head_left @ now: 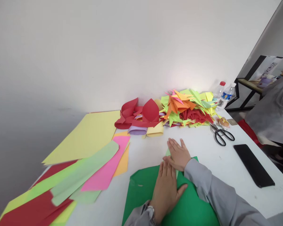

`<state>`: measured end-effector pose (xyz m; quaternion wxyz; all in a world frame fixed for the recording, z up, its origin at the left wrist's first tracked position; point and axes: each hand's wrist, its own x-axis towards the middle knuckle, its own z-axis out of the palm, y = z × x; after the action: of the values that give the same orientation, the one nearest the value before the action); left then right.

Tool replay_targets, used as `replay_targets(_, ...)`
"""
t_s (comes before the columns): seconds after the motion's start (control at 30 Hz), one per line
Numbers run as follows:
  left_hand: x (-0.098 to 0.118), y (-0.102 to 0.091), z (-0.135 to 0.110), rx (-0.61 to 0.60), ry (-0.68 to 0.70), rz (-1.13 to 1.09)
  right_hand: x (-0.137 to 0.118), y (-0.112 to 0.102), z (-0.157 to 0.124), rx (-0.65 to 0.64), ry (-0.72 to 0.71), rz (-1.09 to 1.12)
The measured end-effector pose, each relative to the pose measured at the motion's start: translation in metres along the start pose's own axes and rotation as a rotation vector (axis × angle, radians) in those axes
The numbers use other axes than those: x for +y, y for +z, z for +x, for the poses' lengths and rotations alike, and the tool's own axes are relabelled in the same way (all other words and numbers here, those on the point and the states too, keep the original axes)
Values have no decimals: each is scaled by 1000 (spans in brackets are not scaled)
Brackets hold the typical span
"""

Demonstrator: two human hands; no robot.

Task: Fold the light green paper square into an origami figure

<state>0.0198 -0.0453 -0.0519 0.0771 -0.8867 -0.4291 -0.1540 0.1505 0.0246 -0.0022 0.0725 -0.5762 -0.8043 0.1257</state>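
My left hand [166,186] lies flat, fingers together and stretched out, on a dark green paper sheet [141,194] at the near edge of the white table [202,147]. My right hand [178,153] is also flat and open, pressing down on a small pale green paper piece that peeks out at its wrist side, just beyond the dark green sheet. The fingertips of my left hand touch the right hand's thumb side. Both arms wear grey sleeves, and a watch shows on the left wrist.
Loose coloured sheets [89,169] fan out at the left. Red curled paper shapes [141,116] and a heap of folded paper figures [186,108] sit at the back. Black scissors [221,135], a black phone [253,164] and two water bottles [224,95] are at right. Another person's grey garment [273,113] is beyond.
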Motion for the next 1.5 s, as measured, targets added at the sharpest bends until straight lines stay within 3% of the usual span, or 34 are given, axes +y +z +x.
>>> replay_targets(0.73, 24, -4, -14, -117, -182, 98, -2, 9, 13, 46, 146, -30)
replay_targets(0.9, 11, -16, -3, -89, -129, 107, -1, 4, 11, 13, 133, -27)
replay_targets(1.1, -11, -16, 0, 68, -58, 119, -1, 4, 11, -5, 127, 0)
replay_targets(1.5, -2, -20, -2, -65, -21, 255, 11, 8, 28, 37, 300, -10)
